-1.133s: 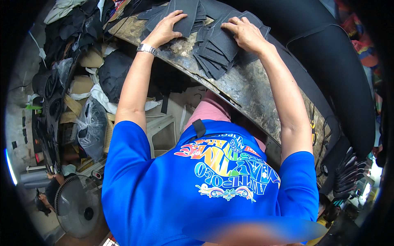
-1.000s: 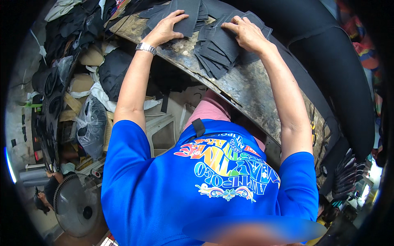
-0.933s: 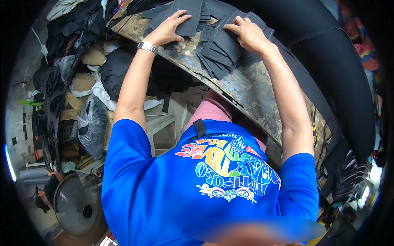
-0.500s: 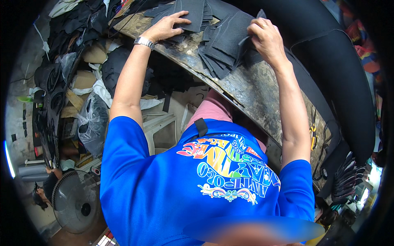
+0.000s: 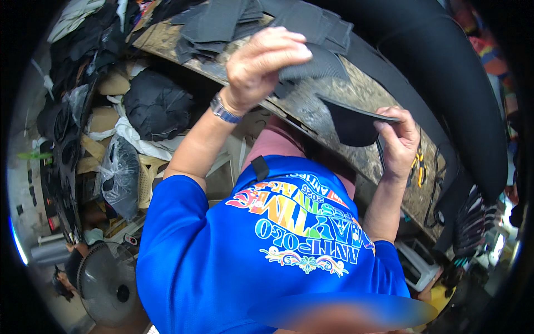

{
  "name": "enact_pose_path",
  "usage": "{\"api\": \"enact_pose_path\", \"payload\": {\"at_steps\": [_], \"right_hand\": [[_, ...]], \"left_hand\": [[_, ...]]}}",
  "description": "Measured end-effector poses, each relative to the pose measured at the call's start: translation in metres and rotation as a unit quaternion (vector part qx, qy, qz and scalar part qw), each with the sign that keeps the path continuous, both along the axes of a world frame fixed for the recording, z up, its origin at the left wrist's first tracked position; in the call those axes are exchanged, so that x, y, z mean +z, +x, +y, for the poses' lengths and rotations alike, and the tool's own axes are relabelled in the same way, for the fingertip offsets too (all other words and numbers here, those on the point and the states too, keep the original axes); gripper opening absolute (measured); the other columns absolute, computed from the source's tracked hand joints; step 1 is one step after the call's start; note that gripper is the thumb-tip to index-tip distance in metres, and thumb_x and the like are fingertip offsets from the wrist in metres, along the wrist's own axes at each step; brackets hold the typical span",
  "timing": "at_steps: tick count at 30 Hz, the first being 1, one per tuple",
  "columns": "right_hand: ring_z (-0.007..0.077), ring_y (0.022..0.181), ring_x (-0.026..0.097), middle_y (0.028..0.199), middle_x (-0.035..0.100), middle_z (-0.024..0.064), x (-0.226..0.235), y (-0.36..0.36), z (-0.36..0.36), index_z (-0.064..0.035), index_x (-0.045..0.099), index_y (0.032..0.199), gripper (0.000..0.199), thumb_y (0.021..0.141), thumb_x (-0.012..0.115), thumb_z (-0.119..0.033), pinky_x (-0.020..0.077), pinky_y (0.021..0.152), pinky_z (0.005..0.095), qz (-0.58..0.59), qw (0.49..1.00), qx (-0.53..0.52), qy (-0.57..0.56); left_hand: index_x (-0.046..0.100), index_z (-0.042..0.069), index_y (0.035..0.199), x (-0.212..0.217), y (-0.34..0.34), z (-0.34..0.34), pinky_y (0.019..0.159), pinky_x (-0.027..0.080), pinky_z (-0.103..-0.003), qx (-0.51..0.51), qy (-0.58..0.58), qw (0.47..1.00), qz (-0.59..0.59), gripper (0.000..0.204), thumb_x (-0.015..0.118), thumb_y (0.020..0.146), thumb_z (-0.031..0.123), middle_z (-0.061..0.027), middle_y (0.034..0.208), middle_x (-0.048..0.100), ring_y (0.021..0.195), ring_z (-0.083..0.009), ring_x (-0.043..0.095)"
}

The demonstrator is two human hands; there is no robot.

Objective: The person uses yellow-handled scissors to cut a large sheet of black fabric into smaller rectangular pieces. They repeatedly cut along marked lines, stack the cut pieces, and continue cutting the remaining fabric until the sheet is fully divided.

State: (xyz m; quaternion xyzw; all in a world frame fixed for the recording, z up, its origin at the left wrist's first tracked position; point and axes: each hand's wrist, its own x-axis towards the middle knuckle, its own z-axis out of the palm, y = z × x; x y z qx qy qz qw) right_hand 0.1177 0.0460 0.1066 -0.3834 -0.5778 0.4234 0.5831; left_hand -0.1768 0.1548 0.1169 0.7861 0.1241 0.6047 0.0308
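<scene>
Between the thumb and fingers of my right hand (image 5: 397, 139) is one edge of a black, flat piece of fabric-like sheet (image 5: 356, 125). The piece hangs tilted over the near part of the worktable, its dark underside showing. My left hand (image 5: 266, 67), with a metal watch on its wrist, is raised over the table edge with fingers stretched out and nothing in it. Just beyond it lies a fanned stack of dark grey cut pieces (image 5: 320, 33). A second stack of cut pieces (image 5: 214, 25) lies farther left, partly overlapping at its edges.
The worn wooden worktable (image 5: 372, 167) runs diagonally across. A big black roll of material (image 5: 445, 72) lies along its far side. Yellow-handled pliers (image 5: 421, 170) rest near its right end. Left of me are a plastic bag (image 5: 119, 172), black scraps (image 5: 158, 103) and a fan (image 5: 111, 284).
My left hand has lifted off the left stack and come nearer. My right hand has moved down and toward me, bringing one black piece away from the stack.
</scene>
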Motion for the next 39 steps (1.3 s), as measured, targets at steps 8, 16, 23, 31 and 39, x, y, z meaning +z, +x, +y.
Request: {"api": "enact_pose_path", "payload": {"at_steps": [8,16,23,31,39], "right_hand": [[0.0105,0.091,0.06,0.1,0.065,0.0064,-0.025,0.076,-0.062,-0.0008,0.06,0.103,0.021,0.085,0.063,0.01,0.0468,0.085,0.0227,0.108,0.973,-0.19,-0.072],[0.0083,0.082,0.063,0.091,0.067,0.0031,-0.054,0.072,-0.067,-0.0023,0.061,0.105,0.021,0.086,0.066,0.006,0.0502,0.08,0.0215,0.194,0.929,-0.285,-0.132],[0.0097,0.083,0.064,0.093,0.068,0.0037,-0.056,0.057,-0.064,-0.0037,0.062,0.104,0.02,0.087,0.067,0.004,0.052,0.081,0.023,0.241,0.932,-0.242,-0.12],[0.0106,0.087,0.065,0.095,0.067,0.0036,-0.067,0.045,-0.067,-0.0064,0.063,0.103,0.018,0.088,0.067,0.002,0.0519,0.081,0.023,0.324,0.913,-0.201,-0.145],[0.0086,0.085,0.06,0.093,0.064,0.0025,-0.064,-0.003,-0.036,-0.0047,0.062,0.097,0.013,0.088,0.068,0.002,0.0483,0.08,0.0224,0.311,0.931,-0.159,-0.11]], "left_hand": [[0.068,0.011,0.1,-0.104,0.058,-0.04,0.116,0.024,-0.053,-0.136,-0.351,0.856,0.355,0.041,0.054,0.071,-0.013,-0.0014,0.118,0.067,0.129,-0.0227,0.053],[0.062,0.005,0.118,-0.076,0.092,-0.038,0.104,0.043,-0.043,-0.094,-0.299,0.89,0.331,0.035,0.062,0.083,0.006,-0.0144,0.12,0.063,0.119,-0.0318,0.057],[0.061,0.006,0.115,-0.133,0.164,-0.055,0.093,0.046,-0.043,0.035,-0.265,0.909,0.321,0.039,0.072,0.081,0.021,-0.0141,0.121,0.056,0.11,-0.0339,0.055],[0.065,0.006,0.114,-0.11,0.14,-0.046,0.081,0.052,-0.027,-0.125,-0.51,0.848,0.079,0.024,0.067,0.09,0.008,-0.003,0.1,0.067,0.088,-0.0126,0.063],[0.053,-0.002,0.129,-0.082,0.128,-0.058,0.099,0.045,-0.028,-0.382,-0.634,0.641,-0.204,0.032,0.051,0.102,0.016,-0.0071,0.122,0.062,0.112,-0.0116,0.057]]}}
